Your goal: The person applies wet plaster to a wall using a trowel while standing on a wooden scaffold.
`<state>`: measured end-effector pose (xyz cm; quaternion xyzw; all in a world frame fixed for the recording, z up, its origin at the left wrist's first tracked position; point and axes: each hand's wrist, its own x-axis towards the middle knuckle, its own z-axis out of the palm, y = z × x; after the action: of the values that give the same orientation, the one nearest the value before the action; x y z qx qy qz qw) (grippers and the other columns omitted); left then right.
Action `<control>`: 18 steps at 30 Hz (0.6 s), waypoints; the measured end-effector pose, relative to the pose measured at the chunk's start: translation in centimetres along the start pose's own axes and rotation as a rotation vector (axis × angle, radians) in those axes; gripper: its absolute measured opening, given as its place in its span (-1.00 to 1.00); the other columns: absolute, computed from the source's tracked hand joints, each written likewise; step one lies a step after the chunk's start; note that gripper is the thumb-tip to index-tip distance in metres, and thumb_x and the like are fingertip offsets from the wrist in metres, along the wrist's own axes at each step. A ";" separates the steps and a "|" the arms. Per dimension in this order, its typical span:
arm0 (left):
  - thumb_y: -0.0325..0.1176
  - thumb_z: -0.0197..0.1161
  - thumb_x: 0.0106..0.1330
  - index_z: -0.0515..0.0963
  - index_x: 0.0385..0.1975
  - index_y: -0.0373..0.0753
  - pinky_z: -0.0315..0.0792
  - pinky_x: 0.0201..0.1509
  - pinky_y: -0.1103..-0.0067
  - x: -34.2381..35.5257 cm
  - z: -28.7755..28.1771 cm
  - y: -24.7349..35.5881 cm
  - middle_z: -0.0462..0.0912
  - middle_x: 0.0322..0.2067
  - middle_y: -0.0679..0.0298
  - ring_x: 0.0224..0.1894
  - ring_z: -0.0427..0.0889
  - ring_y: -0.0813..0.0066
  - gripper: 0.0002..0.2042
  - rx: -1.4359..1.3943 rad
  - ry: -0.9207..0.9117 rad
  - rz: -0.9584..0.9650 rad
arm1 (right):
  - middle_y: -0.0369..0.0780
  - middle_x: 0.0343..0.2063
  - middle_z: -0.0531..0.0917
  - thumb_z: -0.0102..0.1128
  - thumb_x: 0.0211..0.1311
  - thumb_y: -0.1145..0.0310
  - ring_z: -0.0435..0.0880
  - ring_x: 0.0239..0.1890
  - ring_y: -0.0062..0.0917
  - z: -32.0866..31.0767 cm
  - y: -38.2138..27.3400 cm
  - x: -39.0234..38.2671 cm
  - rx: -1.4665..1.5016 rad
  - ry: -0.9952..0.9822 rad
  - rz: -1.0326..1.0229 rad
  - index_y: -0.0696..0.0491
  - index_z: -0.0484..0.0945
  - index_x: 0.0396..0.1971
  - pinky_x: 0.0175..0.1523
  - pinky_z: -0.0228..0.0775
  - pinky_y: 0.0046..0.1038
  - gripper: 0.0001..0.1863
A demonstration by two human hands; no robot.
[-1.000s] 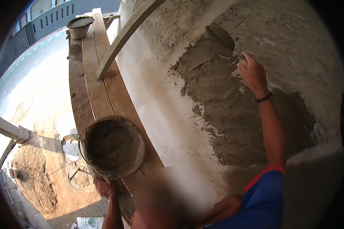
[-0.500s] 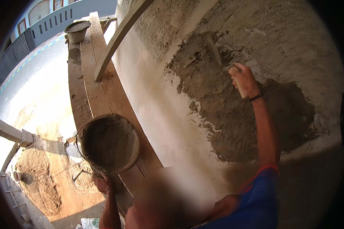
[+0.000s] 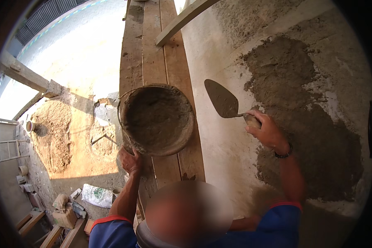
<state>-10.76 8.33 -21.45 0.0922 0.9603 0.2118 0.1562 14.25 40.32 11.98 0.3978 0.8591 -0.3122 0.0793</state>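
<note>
My right hand is closed round the wooden handle of a pointed trowel. The broad face of its blade shows, smeared grey, in front of the pale wall and to the right of the bucket. A round bucket of wet grey mortar stands on the planks. Its lower left rim is gripped by my left hand, whose fingertips are partly hidden. Fresh dark mortar covers a large rough patch of the wall on the right.
Wooden planks form a raised scaffold, crossed by a slanting wooden brace. Below on the left are a sand heap, a white sack and a thick timber beam.
My right hand has brought the trowel away from the mortared wall, leftward and down nearer the bucket. My left hand stays at the bucket's rim. The view has shifted toward the left and the ground.
</note>
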 end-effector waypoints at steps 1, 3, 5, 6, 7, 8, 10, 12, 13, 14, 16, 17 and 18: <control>-0.07 0.20 0.30 0.34 0.20 -0.31 0.37 0.18 0.19 0.0 -0.5 0.4 0.48 0.08 -0.05 0.13 0.48 -0.08 -0.43 -0.013 0.000 -0.004 | -0.20 -0.36 0.57 0.30 0.16 0.35 0.61 -0.41 -0.51 1.1 -1.6 0.8 0.014 -0.034 -0.030 0.10 0.44 0.18 -0.26 0.53 -0.38 -0.45; -0.06 0.19 0.31 0.34 0.20 -0.30 0.37 0.18 0.18 0.0 -1.1 -0.4 0.49 0.07 -0.04 0.12 0.48 -0.07 -0.43 -0.014 0.015 -0.030 | -0.10 -0.34 0.61 0.26 0.13 0.40 0.65 -0.29 -0.33 3.5 -5.5 2.0 -0.496 -0.009 -0.296 0.04 0.52 0.07 -0.14 0.52 -0.29 -0.55; -0.03 0.19 0.31 0.34 0.21 -0.29 0.37 0.17 0.17 0.0 -0.9 -1.0 0.49 0.07 -0.03 0.13 0.47 -0.07 -0.42 -0.041 0.016 -0.023 | -0.08 -0.34 0.61 0.21 0.15 0.42 0.65 -0.25 -0.29 4.9 -9.0 3.6 -0.657 0.006 -0.336 0.03 0.54 0.03 -0.12 0.50 -0.26 -0.61; -0.03 0.19 0.31 0.34 0.21 -0.29 0.37 0.17 0.17 0.1 -0.9 -0.9 0.49 0.07 -0.03 0.13 0.47 -0.07 -0.42 -0.038 0.019 -0.028 | -0.06 -0.34 0.61 0.17 0.17 0.43 0.65 -0.20 -0.25 5.4 -10.2 4.4 -0.822 0.035 -0.349 0.02 0.56 -0.01 -0.09 0.49 -0.24 -0.66; -0.01 0.19 0.31 0.34 0.21 -0.28 0.37 0.17 0.17 0.0 -1.0 -1.0 0.48 0.07 -0.03 0.13 0.47 -0.08 -0.41 -0.059 0.025 -0.019 | -0.13 -0.38 0.61 0.10 0.23 0.42 0.65 -0.25 -0.28 6.4 -10.4 5.6 -0.879 0.105 -0.406 0.00 0.58 -0.05 -0.13 0.48 -0.24 -0.71; 0.01 0.19 0.31 0.34 0.21 -0.28 0.37 0.17 0.17 -0.1 -1.2 -1.1 0.48 0.08 -0.03 0.14 0.46 -0.08 -0.41 -0.087 0.032 -0.004 | -0.13 -0.38 0.61 0.10 0.23 0.42 0.65 -0.25 -0.28 7.1 -10.9 6.6 -0.878 0.103 -0.416 0.00 0.58 -0.05 -0.13 0.48 -0.24 -0.71; 0.05 0.19 0.32 0.33 0.22 -0.32 0.35 0.18 0.15 0.2 -0.3 -2.5 0.47 0.07 -0.07 0.12 0.46 -0.11 -0.36 -0.111 0.070 0.026 | -0.14 -0.36 0.62 0.09 0.24 0.40 0.66 -0.24 -0.30 8.3 -12.0 8.0 -1.050 0.189 -0.411 0.01 0.60 -0.12 -0.13 0.48 -0.27 -0.77; 0.01 0.19 0.36 0.32 0.23 -0.38 0.39 0.14 0.23 0.5 -0.2 -3.5 0.47 0.07 -0.05 0.10 0.49 0.02 -0.37 -0.192 0.305 0.191 | -0.17 -0.36 0.64 0.11 0.23 0.38 0.67 -0.23 -0.32 9.3 -13.6 8.5 -1.092 0.205 -0.441 0.00 0.61 -0.21 -0.13 0.47 -0.30 -0.82; 0.01 0.19 0.36 0.32 0.23 -0.38 0.39 0.14 0.23 -0.1 -1.1 -2.5 0.47 0.07 -0.05 0.10 0.49 0.02 -0.37 -0.189 0.289 0.183 | -0.20 -0.38 0.65 0.15 0.19 0.37 0.66 -0.24 -0.36 10.0 -13.9 8.9 -1.154 0.207 -0.424 0.00 0.63 -0.27 -0.16 0.43 -0.32 -0.85; -0.03 0.19 0.38 0.31 0.24 -0.41 0.40 0.11 0.29 -0.9 -3.8 0.6 0.49 0.03 -0.03 0.06 0.51 0.12 -0.38 -0.545 0.119 0.151 | -0.23 -0.39 0.66 0.19 0.15 0.35 0.65 -0.25 -0.40 10.2 -13.7 9.1 -1.220 0.214 -0.396 0.01 0.65 -0.34 -0.19 0.39 -0.35 -0.88; -0.07 0.20 0.40 0.31 0.24 -0.43 0.41 0.08 0.36 -1.7 -8.6 4.8 0.51 -0.01 0.00 0.01 0.52 0.22 -0.40 -0.896 -0.036 0.103 | -0.25 -0.43 0.64 0.20 0.12 0.35 0.62 -0.27 -0.43 10.0 -14.0 9.2 -1.227 0.267 -0.438 0.02 0.64 -0.36 -0.21 0.36 -0.37 -0.88; -0.10 0.21 0.40 0.30 0.23 -0.44 0.41 0.04 0.41 -1.9 -10.6 5.8 0.53 -0.05 0.03 -0.03 0.52 0.31 -0.41 -0.934 -0.143 0.112 | -0.26 -0.43 0.64 0.19 0.13 0.35 0.62 -0.27 -0.43 9.6 -14.7 9.3 -1.245 0.353 -0.504 0.02 0.64 -0.38 -0.21 0.36 -0.37 -0.89; -0.13 0.22 0.41 0.30 0.23 -0.45 0.42 0.01 0.47 -1.9 -11.4 6.6 0.55 -0.10 0.06 -0.08 0.52 0.39 -0.43 -0.976 -0.259 0.128 | -0.26 -0.44 0.64 0.18 0.14 0.35 0.61 -0.27 -0.43 9.2 -15.1 9.3 -1.267 0.442 -0.560 0.02 0.64 -0.40 -0.21 0.36 -0.37 -0.90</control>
<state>-12.14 9.43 -8.28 0.0925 0.7146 0.6319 0.2856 -4.06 33.31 8.30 0.0946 0.9405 0.3244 0.0360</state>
